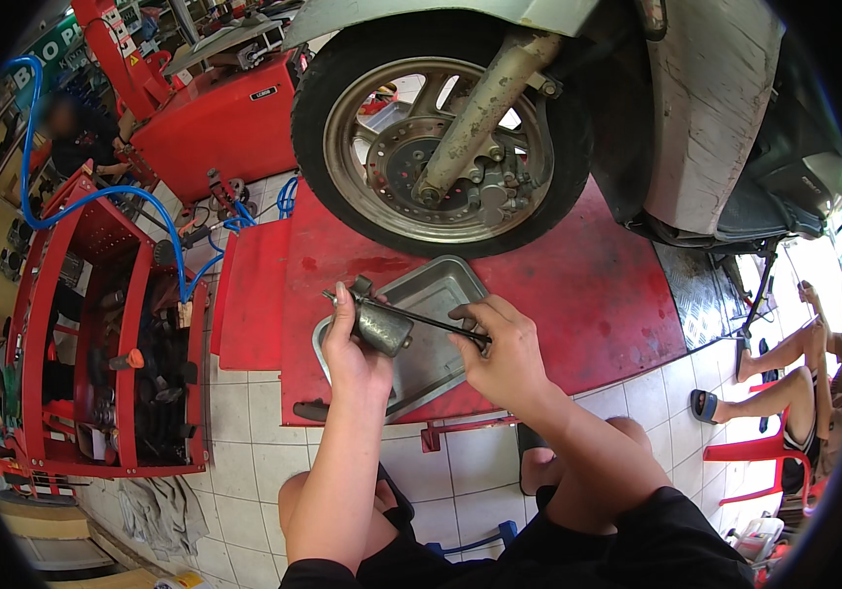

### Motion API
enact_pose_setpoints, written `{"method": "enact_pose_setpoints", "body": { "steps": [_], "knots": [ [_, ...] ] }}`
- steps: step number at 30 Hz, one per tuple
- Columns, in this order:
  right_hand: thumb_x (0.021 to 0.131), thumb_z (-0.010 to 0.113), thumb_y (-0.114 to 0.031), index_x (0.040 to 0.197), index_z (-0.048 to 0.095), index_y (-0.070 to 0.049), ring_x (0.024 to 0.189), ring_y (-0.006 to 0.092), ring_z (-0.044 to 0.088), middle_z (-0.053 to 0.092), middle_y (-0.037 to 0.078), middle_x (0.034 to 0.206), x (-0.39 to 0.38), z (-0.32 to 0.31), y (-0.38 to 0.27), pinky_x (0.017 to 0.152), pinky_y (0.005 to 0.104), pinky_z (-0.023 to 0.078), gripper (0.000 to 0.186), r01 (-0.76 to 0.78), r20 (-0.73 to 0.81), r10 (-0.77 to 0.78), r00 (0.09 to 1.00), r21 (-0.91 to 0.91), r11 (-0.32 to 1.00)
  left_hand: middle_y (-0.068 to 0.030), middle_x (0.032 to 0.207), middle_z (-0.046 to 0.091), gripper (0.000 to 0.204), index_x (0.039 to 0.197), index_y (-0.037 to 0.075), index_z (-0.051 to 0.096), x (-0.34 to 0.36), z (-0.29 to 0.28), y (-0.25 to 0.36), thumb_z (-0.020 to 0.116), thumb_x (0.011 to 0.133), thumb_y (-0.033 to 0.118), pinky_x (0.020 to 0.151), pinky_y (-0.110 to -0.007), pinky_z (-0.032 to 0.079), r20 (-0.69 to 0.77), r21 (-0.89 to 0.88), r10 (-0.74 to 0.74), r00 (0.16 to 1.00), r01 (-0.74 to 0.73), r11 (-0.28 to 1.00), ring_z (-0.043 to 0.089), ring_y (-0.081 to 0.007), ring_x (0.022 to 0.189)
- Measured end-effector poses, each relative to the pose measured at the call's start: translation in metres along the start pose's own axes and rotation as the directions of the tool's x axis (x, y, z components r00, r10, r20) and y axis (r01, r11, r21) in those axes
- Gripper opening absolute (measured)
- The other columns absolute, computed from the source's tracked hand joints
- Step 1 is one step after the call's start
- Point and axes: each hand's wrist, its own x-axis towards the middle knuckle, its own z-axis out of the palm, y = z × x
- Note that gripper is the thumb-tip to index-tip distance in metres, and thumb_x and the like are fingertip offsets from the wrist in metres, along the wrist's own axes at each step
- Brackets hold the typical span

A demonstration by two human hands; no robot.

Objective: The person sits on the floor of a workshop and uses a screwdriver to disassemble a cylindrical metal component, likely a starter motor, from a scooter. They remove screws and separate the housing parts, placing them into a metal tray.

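My left hand (352, 348) is wrapped round a greyish metal cylindrical part (381, 327) with a fitting at its upper end, the thumb along its left side. My right hand (494, 348) grips a long thin dark rod or tool (445, 324), which reaches leftward across the part; its contact at the far end is unclear. Both hands are over a shallow metal tray (470, 281) lying on the red platform (627, 304). Just beyond the tray stands a scooter's front wheel (342, 216) with its brake disc and caliper (499, 196).
A red tool cart (131, 412) stands at left, with a blue coiled hose (156, 201) over it and red machinery (205, 137) behind. Another person (77, 137) is at upper left; seated people (789, 393) are at right. A grey rag (161, 515) lies on the tiles.
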Motion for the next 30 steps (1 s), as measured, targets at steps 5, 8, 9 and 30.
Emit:
{"method": "enact_pose_setpoints", "body": {
  "steps": [5, 8, 9, 30],
  "knots": [
    [0.081, 0.077, -0.003, 0.101, 0.070, -0.002, 0.074, 0.0270, 0.069, 0.069, 0.013, 0.086, 0.000, -0.002, -0.002, 0.063, 0.0362, 0.053, 0.021, -0.071, 0.031, 0.071, 0.997, -0.013, 0.997, -0.0065, 0.098, 0.065, 0.035, 0.110, 0.004, 0.065, -0.002, 0.002, 0.000, 0.068, 0.098, 0.037, 0.082, -0.037, 0.053, -0.021, 0.002, 0.010, 1.000, -0.010, 1.000, 0.063, -0.0207, 0.093],
    [0.081, 0.077, -0.005, 0.101, 0.069, -0.003, 0.075, 0.0309, 0.069, 0.069, 0.013, 0.087, -0.005, 0.001, 0.005, 0.064, 0.0385, 0.054, 0.021, -0.046, 0.016, 0.046, 0.999, 0.001, 0.999, -0.0066, 0.098, 0.065, 0.036, 0.110, 0.004, 0.065, -0.001, 0.003, 0.000, 0.068, 0.098, 0.038, 0.082, -0.037, 0.053, -0.012, 0.002, 0.008, 1.000, -0.008, 1.000, 0.063, -0.0207, 0.092],
    [0.081, 0.077, -0.005, 0.101, 0.069, -0.003, 0.076, 0.0315, 0.069, 0.069, 0.013, 0.087, -0.005, 0.002, 0.006, 0.064, 0.0386, 0.054, 0.021, -0.030, 0.018, 0.030, 0.999, 0.001, 1.000, -0.0066, 0.098, 0.065, 0.036, 0.110, 0.004, 0.065, -0.001, 0.002, 0.000, 0.068, 0.098, 0.038, 0.082, -0.037, 0.053, -0.011, 0.003, 0.009, 1.000, -0.009, 1.000, 0.063, -0.0207, 0.092],
    [0.089, 0.070, -0.009, 0.097, 0.069, -0.001, 0.070, 0.0378, 0.065, 0.069, 0.016, 0.083, -0.008, 0.004, 0.007, 0.062, 0.0421, 0.051, 0.011, 0.052, 0.061, -0.050, 0.997, -0.016, 0.999, -0.0077, 0.101, 0.066, 0.037, 0.112, 0.003, 0.064, 0.002, -0.001, -0.003, 0.068, 0.098, 0.037, 0.085, -0.037, 0.053, -0.015, -0.016, 0.013, 1.000, -0.013, 1.000, 0.063, -0.0214, 0.094]
  ]
}}
